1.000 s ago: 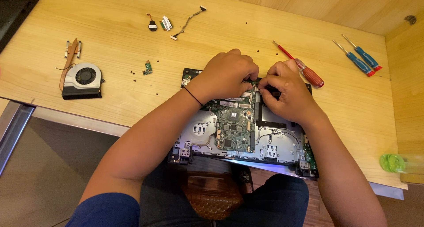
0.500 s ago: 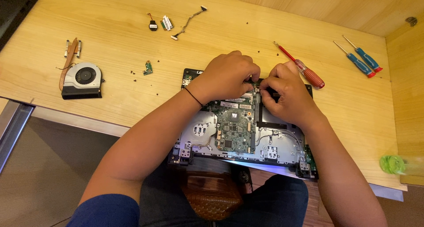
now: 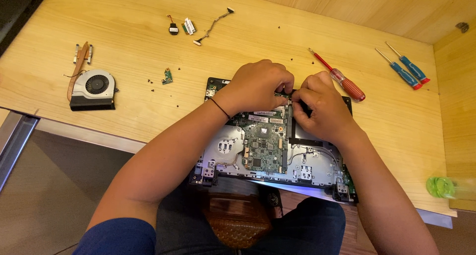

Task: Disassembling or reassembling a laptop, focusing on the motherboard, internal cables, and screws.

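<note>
both hands' grip is nearly closed: the left hand point(image 3: 258, 86) and right hand point(image 3: 320, 106) pinch at a small part at the far end of the green circuit board point(image 3: 263, 146), though what the fingers hold is hidden. the opened laptop base point(image 3: 317, 163) overhangs the counter point(image 3: 124, 32)'s near edge; its fan point(image 3: 93, 89), small board point(image 3: 167, 76) and cable point(image 3: 213, 24) already lie out, the main board still seated. open room stays left; red screwdriver point(image 3: 342, 79) and 2 blue screwdrivers point(image 3: 406, 71) crowd the right.

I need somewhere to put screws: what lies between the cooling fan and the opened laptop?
In the head view, only a small green circuit board and dark specks.
</note>
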